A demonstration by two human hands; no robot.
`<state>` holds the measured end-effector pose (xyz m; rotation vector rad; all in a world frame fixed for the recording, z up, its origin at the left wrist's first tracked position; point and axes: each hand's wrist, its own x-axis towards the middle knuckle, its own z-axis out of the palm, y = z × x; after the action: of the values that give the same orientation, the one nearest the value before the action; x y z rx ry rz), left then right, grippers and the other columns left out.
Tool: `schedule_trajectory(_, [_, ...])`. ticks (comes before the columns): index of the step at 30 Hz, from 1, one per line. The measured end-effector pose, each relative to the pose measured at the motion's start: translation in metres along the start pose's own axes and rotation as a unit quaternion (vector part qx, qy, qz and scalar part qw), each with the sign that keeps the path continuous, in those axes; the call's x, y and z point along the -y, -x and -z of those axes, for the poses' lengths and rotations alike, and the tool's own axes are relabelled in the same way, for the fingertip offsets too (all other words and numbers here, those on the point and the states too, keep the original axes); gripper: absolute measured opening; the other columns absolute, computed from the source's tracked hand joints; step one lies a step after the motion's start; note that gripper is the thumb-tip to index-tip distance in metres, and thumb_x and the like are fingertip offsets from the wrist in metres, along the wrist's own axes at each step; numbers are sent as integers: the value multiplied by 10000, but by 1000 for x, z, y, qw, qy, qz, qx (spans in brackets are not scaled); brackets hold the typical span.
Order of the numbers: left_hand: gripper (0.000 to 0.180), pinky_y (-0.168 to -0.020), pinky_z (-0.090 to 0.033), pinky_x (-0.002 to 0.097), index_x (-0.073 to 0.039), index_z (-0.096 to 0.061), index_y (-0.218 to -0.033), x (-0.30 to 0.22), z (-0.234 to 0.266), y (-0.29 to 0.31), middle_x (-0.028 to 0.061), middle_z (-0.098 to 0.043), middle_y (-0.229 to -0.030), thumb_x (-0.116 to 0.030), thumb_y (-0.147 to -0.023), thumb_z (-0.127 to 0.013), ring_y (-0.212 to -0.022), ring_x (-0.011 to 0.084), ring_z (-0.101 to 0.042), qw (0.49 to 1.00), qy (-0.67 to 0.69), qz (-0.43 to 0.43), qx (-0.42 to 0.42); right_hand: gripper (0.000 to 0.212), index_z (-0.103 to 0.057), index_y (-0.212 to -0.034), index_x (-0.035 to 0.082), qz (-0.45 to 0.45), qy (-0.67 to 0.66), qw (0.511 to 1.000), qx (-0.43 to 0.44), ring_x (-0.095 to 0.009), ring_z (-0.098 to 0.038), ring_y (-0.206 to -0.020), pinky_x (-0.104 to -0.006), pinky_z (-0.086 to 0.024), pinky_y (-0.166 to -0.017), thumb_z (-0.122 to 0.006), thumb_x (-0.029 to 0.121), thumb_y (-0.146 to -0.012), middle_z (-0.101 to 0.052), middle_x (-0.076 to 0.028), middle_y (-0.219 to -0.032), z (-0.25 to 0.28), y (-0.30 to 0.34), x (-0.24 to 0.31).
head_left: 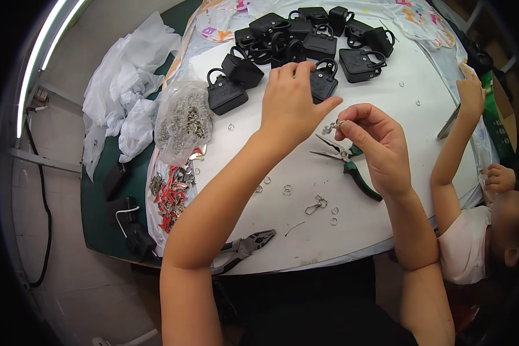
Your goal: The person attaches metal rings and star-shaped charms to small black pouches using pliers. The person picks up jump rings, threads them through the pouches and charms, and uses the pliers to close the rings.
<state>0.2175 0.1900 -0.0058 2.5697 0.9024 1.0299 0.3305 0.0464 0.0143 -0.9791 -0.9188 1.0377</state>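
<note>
My left hand [288,104] reaches over the near edge of a pile of small black handbags [269,24], thumb spread away from the fingers. Just beyond it, partly covered, is one mini black handbag [324,83]; whether the fingertips touch it I cannot tell. Between the thumb and fingers of my right hand [378,144] is a small silver metal ring with a short chain piece [332,127]. Beneath that hand lie green-handled needle-nose pliers [360,179], jaws apart and pointing left.
Silver rings [288,189] and a clasp [312,209] are scattered on the white tabletop. Grey pliers [245,249] lie by the near edge. At left are a bag of chains [183,124] and red-and-silver pieces [168,199]. A child [473,230] leans in at right.
</note>
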Motion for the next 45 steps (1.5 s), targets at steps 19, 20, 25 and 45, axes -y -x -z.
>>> schedule_trajectory(19, [831,-967,-499,377,21,-484,-1363,-32,113,86,139,-593,-1225,-120,-645,-877,-1136,216,-585,936,281,191,93,92,-604,-967,15,-46,23,990,129,-73,-565,-787,-236,-486,-711,-670,49,-912,-594,-7,-883,-25,17,-2])
schedule_trajectory(20, [827,-961,-501,372,21,-489,-1355,-33,115,90,134,-588,-1225,-119,-639,-878,-1129,213,-584,951,246,167,84,89,-603,-965,12,-33,30,991,129,-77,-566,-802,-239,-491,-724,-666,46,-912,-590,-9,-895,-29,19,-3])
schedule_trajectory(25, [790,-951,-493,360,26,-506,-1306,-38,121,104,139,-547,-1209,-103,-620,-875,-1111,232,-576,981,172,83,21,67,-597,-975,10,39,64,993,94,-91,-571,-861,-253,-502,-779,-639,22,-924,-575,-21,-932,-45,31,-14])
schedule_trajectory(45, [701,-889,-495,358,-18,-540,-1190,-37,152,108,153,-588,-1202,-114,-581,-874,-1089,284,-604,997,38,14,68,168,-587,-911,23,280,284,905,147,-224,-586,-684,-324,-465,-593,-721,-16,-816,-627,-84,-821,-49,32,-30])
